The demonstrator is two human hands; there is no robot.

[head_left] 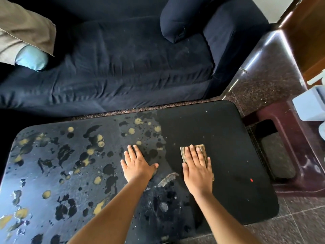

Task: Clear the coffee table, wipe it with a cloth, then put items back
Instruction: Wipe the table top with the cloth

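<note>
A black coffee table (228, 138) with rounded corners fills the lower view. Its left and middle surface is worn, with yellowish spots and dark blotches; the right part looks dark and even. My right hand (197, 166) lies flat, fingers apart, pressing a folded brownish cloth (201, 150) onto the tabletop right of centre. Only the cloth's far end shows beyond the fingers. My left hand (137, 164) rests flat and spread on the table just left of it, holding nothing. A small greyish smear (168, 178) lies between both wrists.
A dark navy sofa (123, 67) stands right behind the table, with a navy cushion (181, 18) and a light blue pillow (31, 58) under beige fabric. A dark red plastic stool (288, 173) stands right of the table, white objects (309, 106) beyond it. A red speck (251, 180) lies on the table.
</note>
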